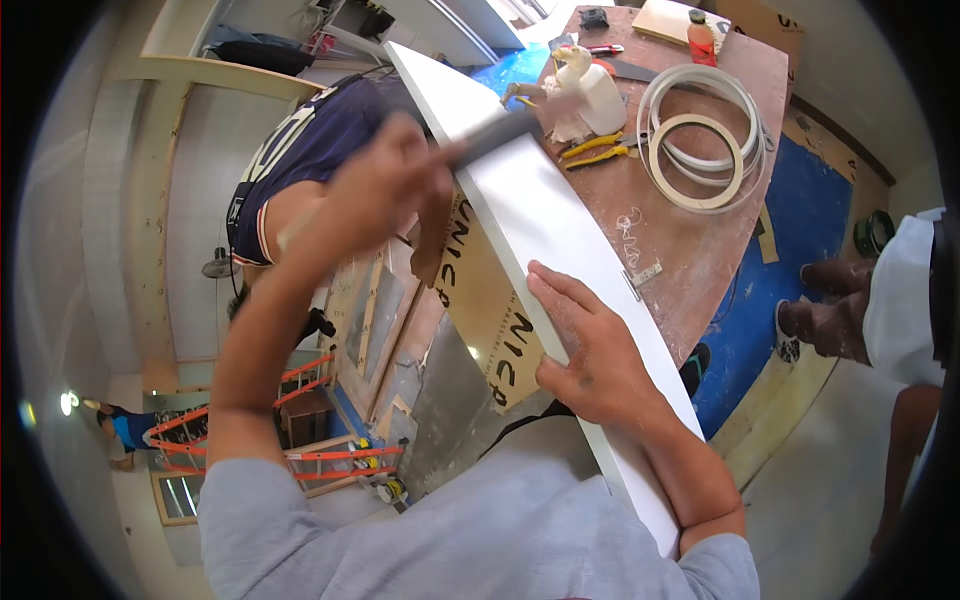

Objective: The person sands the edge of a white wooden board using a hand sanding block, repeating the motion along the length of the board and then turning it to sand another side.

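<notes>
My left hand point(392, 182), blurred by motion, is closed round the handle of a dark flat bar that looks like a flat file point(497, 138). This file lies across the edge of a long white board point(560, 215), near its far end. The board slants from far left to close by my right arm. Lower down on it rests my right hand point(592, 362), fingers stretched over the face and thumb over the left edge, holding it. Beyond the board, a wooden worktop point(690, 255) carries yellow-handled pliers point(598, 155), a whitish jug point(598, 98) and coils of pale strip point(705, 165).
On the left a person in a dark shirt point(310, 150) bends close to the board. An orange ladder point(310, 455) stands lower left. A red-labelled bottle point(700, 40) is at the worktop's far end. Another person's legs point(830, 305) show at right, beside blue floor covering point(800, 215).
</notes>
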Action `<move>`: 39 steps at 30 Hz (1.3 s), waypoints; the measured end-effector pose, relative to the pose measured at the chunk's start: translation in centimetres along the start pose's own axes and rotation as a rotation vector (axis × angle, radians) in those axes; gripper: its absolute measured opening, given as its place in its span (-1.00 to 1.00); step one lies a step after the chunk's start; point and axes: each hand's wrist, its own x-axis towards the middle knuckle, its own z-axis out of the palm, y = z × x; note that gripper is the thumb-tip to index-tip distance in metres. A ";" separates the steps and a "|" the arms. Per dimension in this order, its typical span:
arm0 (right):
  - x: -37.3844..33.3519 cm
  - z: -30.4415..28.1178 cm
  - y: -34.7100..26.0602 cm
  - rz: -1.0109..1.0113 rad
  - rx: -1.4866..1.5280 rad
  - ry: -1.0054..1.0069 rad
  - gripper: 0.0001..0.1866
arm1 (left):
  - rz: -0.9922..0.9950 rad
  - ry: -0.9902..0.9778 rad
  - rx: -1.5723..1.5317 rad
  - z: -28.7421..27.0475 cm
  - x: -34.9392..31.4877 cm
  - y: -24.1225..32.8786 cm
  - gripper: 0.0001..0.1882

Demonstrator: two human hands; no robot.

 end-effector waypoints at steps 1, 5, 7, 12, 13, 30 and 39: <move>0.1 -0.3 -0.2 0.053 0.028 -0.024 -0.12 | -0.004 -0.065 0.046 -0.3 -1.7 3.9 -0.55; -0.3 -0.3 -0.5 0.033 0.054 -0.053 -0.12 | -0.017 -0.133 0.044 0.5 -4.9 5.1 -0.46; -0.1 -0.3 -0.2 0.012 0.016 -0.044 -0.12 | -0.021 -0.136 0.051 1.4 -1.9 0.5 -0.54; -0.3 1.1 -0.8 -0.011 0.095 -0.046 -0.15 | -0.261 -0.110 0.226 1.5 5.0 -17.2 -0.56; -0.2 1.1 -1.3 -0.005 0.136 -0.049 -0.16 | -0.245 -0.151 0.273 0.5 5.9 -18.7 -0.56; -0.6 0.6 -1.0 0.044 -0.070 0.053 -0.58 | -0.107 -0.560 0.353 -2.5 5.6 -5.0 -0.64; 0.1 -0.2 -1.1 0.084 -0.118 0.056 -0.61 | 0.015 -0.511 0.244 -4.7 3.3 4.9 -0.58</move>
